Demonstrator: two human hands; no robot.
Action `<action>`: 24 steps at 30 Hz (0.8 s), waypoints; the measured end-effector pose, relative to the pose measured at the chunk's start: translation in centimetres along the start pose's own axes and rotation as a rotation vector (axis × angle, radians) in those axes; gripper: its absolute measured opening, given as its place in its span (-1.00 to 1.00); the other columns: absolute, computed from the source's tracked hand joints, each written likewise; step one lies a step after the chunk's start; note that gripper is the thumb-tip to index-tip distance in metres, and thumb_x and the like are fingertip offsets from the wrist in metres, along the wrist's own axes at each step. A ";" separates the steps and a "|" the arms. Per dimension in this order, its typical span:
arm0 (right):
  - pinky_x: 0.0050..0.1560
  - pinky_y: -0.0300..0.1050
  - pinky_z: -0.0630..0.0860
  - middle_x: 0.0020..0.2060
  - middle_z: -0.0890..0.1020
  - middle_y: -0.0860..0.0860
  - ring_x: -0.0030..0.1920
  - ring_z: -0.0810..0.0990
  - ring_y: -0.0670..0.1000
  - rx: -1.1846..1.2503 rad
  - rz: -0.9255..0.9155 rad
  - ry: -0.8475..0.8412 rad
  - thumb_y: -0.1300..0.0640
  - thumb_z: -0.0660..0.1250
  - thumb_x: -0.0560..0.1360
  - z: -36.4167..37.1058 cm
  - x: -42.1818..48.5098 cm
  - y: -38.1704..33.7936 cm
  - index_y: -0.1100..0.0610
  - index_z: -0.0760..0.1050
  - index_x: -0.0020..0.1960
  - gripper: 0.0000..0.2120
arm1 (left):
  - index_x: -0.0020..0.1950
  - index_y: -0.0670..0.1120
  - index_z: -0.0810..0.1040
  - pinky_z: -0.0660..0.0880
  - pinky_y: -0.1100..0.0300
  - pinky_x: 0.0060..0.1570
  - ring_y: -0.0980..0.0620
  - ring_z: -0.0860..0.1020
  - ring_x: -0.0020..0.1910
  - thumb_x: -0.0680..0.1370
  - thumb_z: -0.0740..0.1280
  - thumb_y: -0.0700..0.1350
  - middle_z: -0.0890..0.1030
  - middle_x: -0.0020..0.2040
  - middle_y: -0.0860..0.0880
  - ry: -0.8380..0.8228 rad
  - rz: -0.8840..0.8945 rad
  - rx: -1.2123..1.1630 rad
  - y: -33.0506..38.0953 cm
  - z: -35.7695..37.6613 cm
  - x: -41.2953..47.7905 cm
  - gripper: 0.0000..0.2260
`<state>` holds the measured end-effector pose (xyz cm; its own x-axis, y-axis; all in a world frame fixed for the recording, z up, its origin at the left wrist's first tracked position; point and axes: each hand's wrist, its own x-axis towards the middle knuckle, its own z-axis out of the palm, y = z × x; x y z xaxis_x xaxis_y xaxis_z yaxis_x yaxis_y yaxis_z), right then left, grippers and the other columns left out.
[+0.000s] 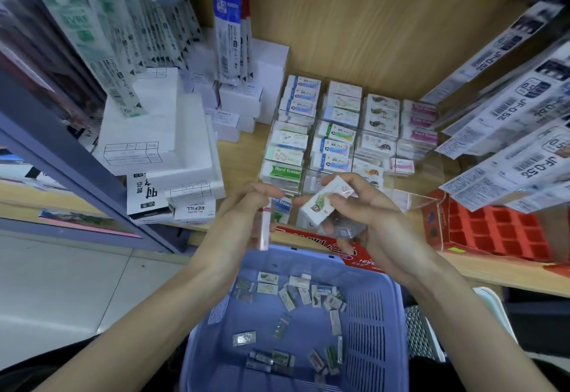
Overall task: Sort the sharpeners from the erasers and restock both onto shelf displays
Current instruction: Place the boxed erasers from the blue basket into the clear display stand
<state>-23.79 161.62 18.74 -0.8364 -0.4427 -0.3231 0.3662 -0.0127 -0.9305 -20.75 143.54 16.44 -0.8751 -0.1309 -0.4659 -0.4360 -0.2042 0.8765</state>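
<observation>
My right hand holds a white wrapped eraser with a green pattern, just in front of the shelf display. A thin pink-and-white packet hangs edge-on from the pinched fingers of my left hand. Both hands hover above the far rim of a blue plastic basket, where several small erasers and clear-wrapped items lie scattered. On the wooden shelf, a clear tiered display carries rows of boxed erasers, including a green "Hard Eraser" box.
White boxes are stacked on the shelf at left. Hanging pen-refill packs crowd the upper left, and more packs hang at right. A red compartmented tray sits at right, with a clear acrylic bin beside my right hand.
</observation>
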 end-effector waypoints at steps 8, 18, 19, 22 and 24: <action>-0.55 -0.24 0.29 -0.28 0.55 -0.03 -0.36 0.46 -0.08 0.004 -0.128 0.074 0.16 0.35 0.41 -1.1 -0.1 0.4 0.05 0.52 0.02 -0.81 | -0.10 -0.13 0.56 0.29 0.28 -0.42 0.12 0.36 -0.47 0.40 0.41 0.14 0.41 -0.47 0.06 -0.256 0.202 0.200 0.9 2.2 -0.3 -0.67; -0.20 -0.44 0.35 -0.06 0.49 -0.34 -0.25 0.52 -0.13 -0.710 -0.302 0.290 0.19 0.43 0.45 -3.5 -1.2 1.5 -0.17 0.47 0.07 -0.67 | -0.18 -0.06 0.63 0.25 0.33 -0.42 0.07 0.32 -0.43 0.50 0.34 -0.05 0.34 -0.44 -0.08 -0.212 0.208 0.238 0.3 3.2 1.0 -0.87; -0.19 -0.44 0.36 -0.06 0.48 -0.37 -0.25 0.52 -0.14 -0.741 -0.309 0.300 0.18 0.44 0.44 -3.8 -1.2 1.6 -0.15 0.49 0.08 -0.68 | -0.17 -0.02 0.64 0.24 0.35 -0.43 0.08 0.31 -0.44 0.49 0.34 -0.05 0.35 -0.46 -0.03 -0.207 0.224 0.242 0.3 3.6 1.2 -0.89; -0.13 -0.49 0.34 -0.12 0.48 -0.36 -0.24 0.49 -0.30 -0.877 -0.378 0.390 0.17 0.48 0.40 -4.7 -1.3 1.8 -0.01 0.57 0.10 -0.71 | 0.00 0.13 0.60 0.30 0.39 -0.37 0.22 0.38 -0.44 0.42 0.31 0.09 0.49 -0.43 0.13 -0.159 0.323 0.356 0.2 4.7 1.6 -0.81; -0.17 -0.46 0.37 -0.15 0.51 -0.29 -0.28 0.49 -0.25 -0.906 -0.356 0.529 0.13 0.48 0.40 -5.8 -1.1 1.6 0.04 0.59 0.11 -0.71 | 0.10 0.17 0.53 0.35 0.41 -0.35 0.25 0.42 -0.42 0.37 0.30 0.14 0.58 -0.29 0.14 -0.119 0.352 0.416 0.4 5.2 1.8 -0.69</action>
<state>-24.67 167.29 16.58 -0.9824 -0.1025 0.1561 -0.1831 0.6931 -0.6972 -23.60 148.25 16.56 -0.9900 -0.0070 -0.1408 -0.1385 0.2354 0.9620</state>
